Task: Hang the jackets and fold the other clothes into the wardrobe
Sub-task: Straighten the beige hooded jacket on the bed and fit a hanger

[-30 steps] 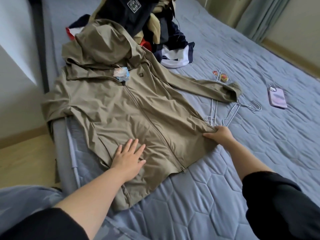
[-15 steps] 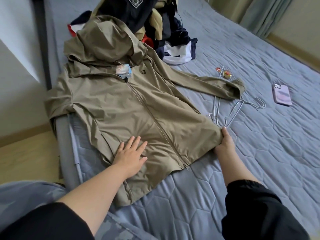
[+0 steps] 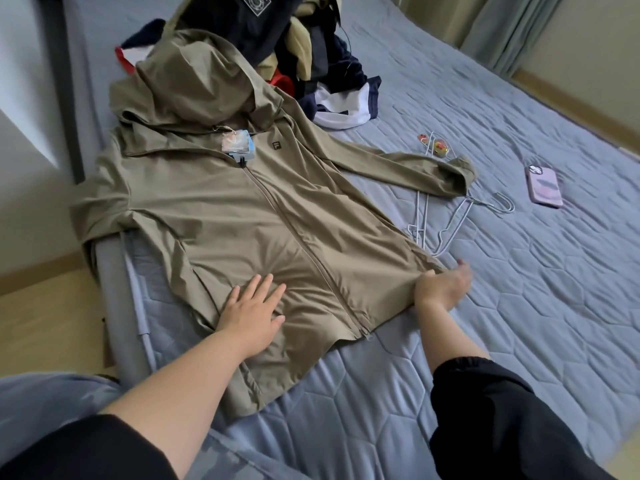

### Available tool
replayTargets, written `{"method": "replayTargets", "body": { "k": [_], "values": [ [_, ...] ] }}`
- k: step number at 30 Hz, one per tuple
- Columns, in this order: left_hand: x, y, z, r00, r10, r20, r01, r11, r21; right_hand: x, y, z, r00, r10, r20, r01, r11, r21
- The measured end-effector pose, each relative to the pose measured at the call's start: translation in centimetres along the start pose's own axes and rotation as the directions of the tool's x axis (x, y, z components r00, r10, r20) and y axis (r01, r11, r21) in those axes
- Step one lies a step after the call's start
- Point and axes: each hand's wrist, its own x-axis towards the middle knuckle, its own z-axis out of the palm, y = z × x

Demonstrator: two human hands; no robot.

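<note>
Item one: a single olive-khaki hooded jacket (image 3: 242, 220) of thin, smooth, faintly creased cloth, zipped up the front and spread flat and face-up on a grey-blue quilted bed cover (image 3: 519, 306) stitched in hexagons. The left hand (image 3: 251, 310) lies palm-down on its lower front, fingers straight and slightly fanned, holding nothing. The zip runs just to the right of those fingertips and the hood lies far beyond them. The right hand (image 3: 441, 285), somewhat blurred, has its thumb and curled fingers gathered on the jacket's side hem corner, with the cloth drawn into tight creases toward the grip. One paper swing tag (image 3: 237, 145) and one small dark square badge (image 3: 276, 145) sit at the collar. Just past the right fingertips lie thin pale wire hangers (image 3: 453, 230), at least two, tangled together. Farther beyond is one flat rectangular phone in a pink case (image 3: 543, 185). One loose heap of dark, tan, white and red clothes (image 3: 304, 46) sits behind the hood.
</note>
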Motion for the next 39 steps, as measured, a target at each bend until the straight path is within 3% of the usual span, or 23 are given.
{"method": "replayTargets", "body": {
  "k": [3,6,7,9,10,11,12,15,16,17,19,21,22,25,27,30,32,34,39],
  "values": [
    [-0.1,-0.1,-0.3,1.0,0.017,0.009,-0.017,1.0,-0.015,-2.2,-0.8,0.5,0.945,-0.308,0.112,0.327,0.905,-0.271],
    [-0.5,-0.2,-0.4,0.999,0.032,0.024,-0.032,0.999,-0.008,-5.3,-2.3,2.1,0.83,-0.485,0.276,0.553,0.782,-0.288],
    [-0.7,-0.1,-0.4,0.999,0.037,0.032,-0.037,0.999,-0.003,-6.5,-2.7,2.7,0.747,-0.568,0.347,0.655,0.718,-0.236],
    [-1.2,0.3,-0.6,0.998,0.053,0.043,-0.053,0.999,0.003,-8.4,-2.4,3.9,0.505,-0.671,0.543,0.84,0.527,-0.13],
    [-1.5,0.8,-0.6,0.997,0.067,0.048,-0.067,0.998,0.0,-8.7,-1.6,4.3,0.396,-0.662,0.636,0.903,0.408,-0.138],
    [-1.7,1.5,-0.6,0.994,0.093,0.05,-0.093,0.996,-0.006,-8.6,-0.7,4.4,0.351,-0.614,0.707,0.929,0.323,-0.18],
    [-2.1,2.5,-0.5,0.99,0.13,0.054,-0.13,0.991,-0.011,-8.1,0.2,4.3,0.378,-0.561,0.736,0.921,0.306,-0.239],
    [-2.9,5.3,0.5,0.953,0.281,0.111,-0.286,0.957,0.037,-6.2,1.4,3.1,0.589,-0.454,0.669,0.8,0.443,-0.404],
    [-3.0,5.8,0.8,0.935,0.324,0.146,-0.338,0.937,0.087,-5.9,1.4,2.8,0.628,-0.443,0.64,0.771,0.47,-0.43],
    [-3.1,6.0,1.0,0.916,0.359,0.182,-0.384,0.913,0.135,-5.9,1.3,2.6,0.638,-0.457,0.62,0.764,0.476,-0.434],
    [-3.0,5.4,0.7,0.874,0.42,0.245,-0.465,0.868,0.171,-6.1,1.4,2.2,0.571,-0.525,0.631,0.817,0.439,-0.374],
    [-2.8,4.7,-0.1,0.839,0.472,0.272,-0.514,0.85,0.112,-6.3,2.0,1.6,0.48,-0.529,0.7,0.875,0.352,-0.334],
    [-2.7,4.5,-0.6,0.839,0.493,0.232,-0.518,0.854,0.058,-6.2,2.2,1.5,0.493,-0.492,0.718,0.867,0.345,-0.359],
    [-2.1,4.0,-1.8,0.925,0.375,-0.057,-0.379,0.904,-0.197,-6.0,1.2,2.0,0.659,-0.409,0.631,0.744,0.474,-0.47],
    [-1.1,2.9,-1.7,0.948,0.254,-0.19,-0.289,0.939,-0.187,-6.7,-0.3,3.0,0.654,-0.454,0.605,0.747,0.509,-0.427],
    [-0.1,0.4,-0.6,0.986,0.103,-0.134,-0.118,0.987,-0.11,-7.8,-2.0,4.6,0.512,-0.531,0.675,0.843,0.463,-0.274],
    [0.2,-0.9,-0.2,0.998,0.029,-0.062,-0.035,0.995,-0.093,-7.9,-2.4,5.4,0.455,-0.46,0.762,0.871,0.409,-0.273],
    [0.6,-1.2,0.0,0.999,-0.006,-0.049,0.002,0.997,-0.08,-7.2,-2.8,5.7,0.487,-0.438,0.756,0.855,0.414,-0.312],
    [2.4,0.4,-0.9,0.996,-0.072,-0.047,0.066,0.992,-0.111,-3.0,-4.1,4.6,0.706,-0.582,0.402,0.7,0.659,-0.275]
  ]
}}
